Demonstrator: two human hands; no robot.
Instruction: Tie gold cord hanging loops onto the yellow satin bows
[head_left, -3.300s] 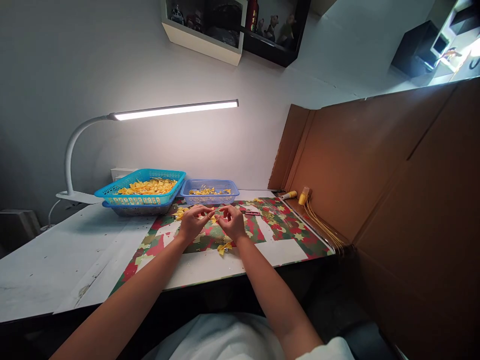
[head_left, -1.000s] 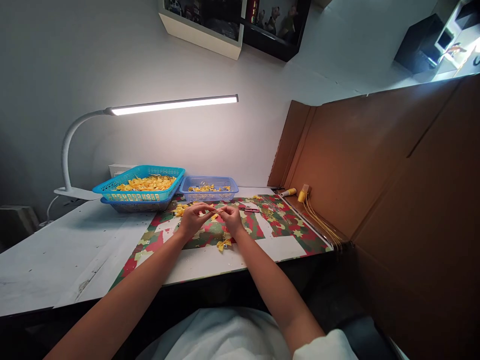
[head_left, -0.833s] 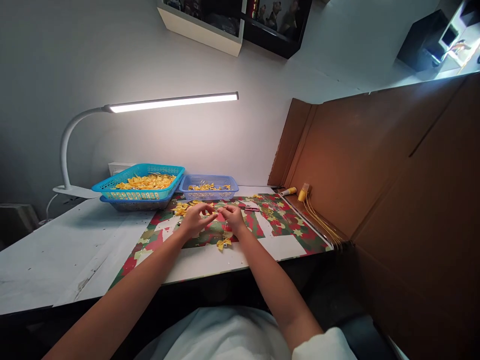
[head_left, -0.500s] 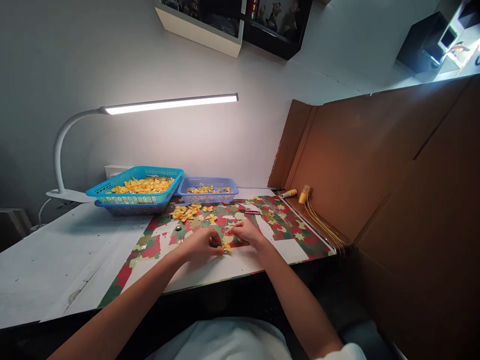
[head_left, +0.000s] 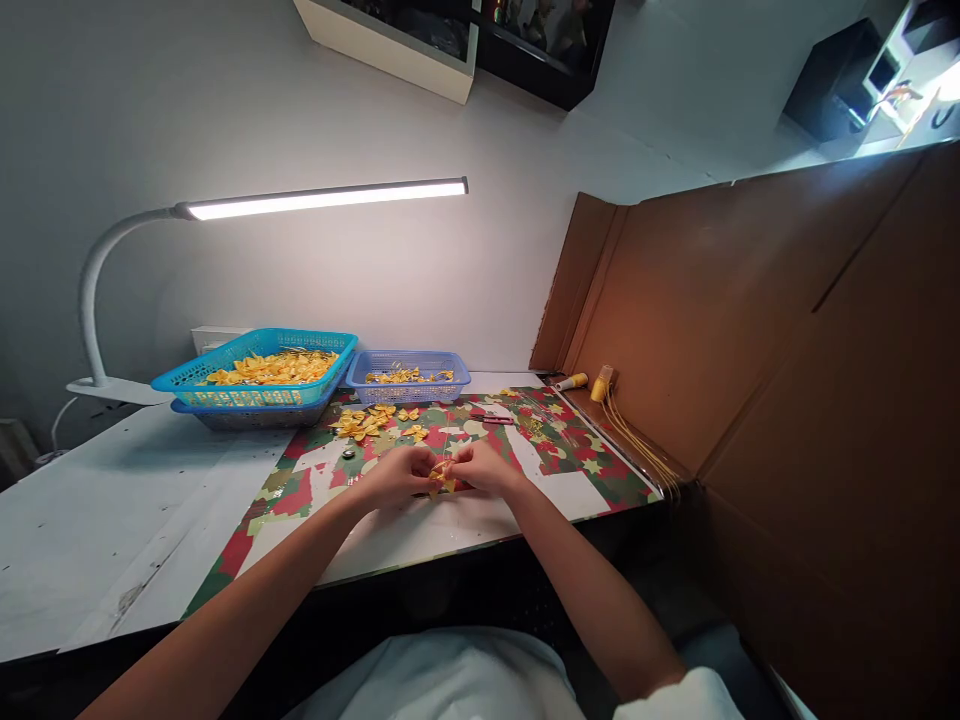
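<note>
Just above the near part of the patterned mat, my left hand [head_left: 401, 474] is closed on a small yellow ribbon bow [head_left: 436, 484]. My right hand [head_left: 484, 467] meets it from the other side, thumb and finger pinched at the bow; a thin strand seems to rise there, too fine to name. Beyond my hands lies a loose pile of yellow bows [head_left: 360, 422], with single bows beside it. A small round metal piece [head_left: 348, 454] rests left of my hands. Red-handled snips [head_left: 492, 418] lie behind my right hand.
A turquoise basket [head_left: 255, 397] full of yellow bows is stacked on another at the back left. Next to it stands a blue-violet basket [head_left: 409, 391] with fewer pieces. A lamp [head_left: 330, 197] overhangs. Gold strands [head_left: 637, 440] lie along the cardboard wall [head_left: 735, 320] on the right.
My right hand has come left and down to the bow, closing the gap between my hands. The whole view has shifted slightly.
</note>
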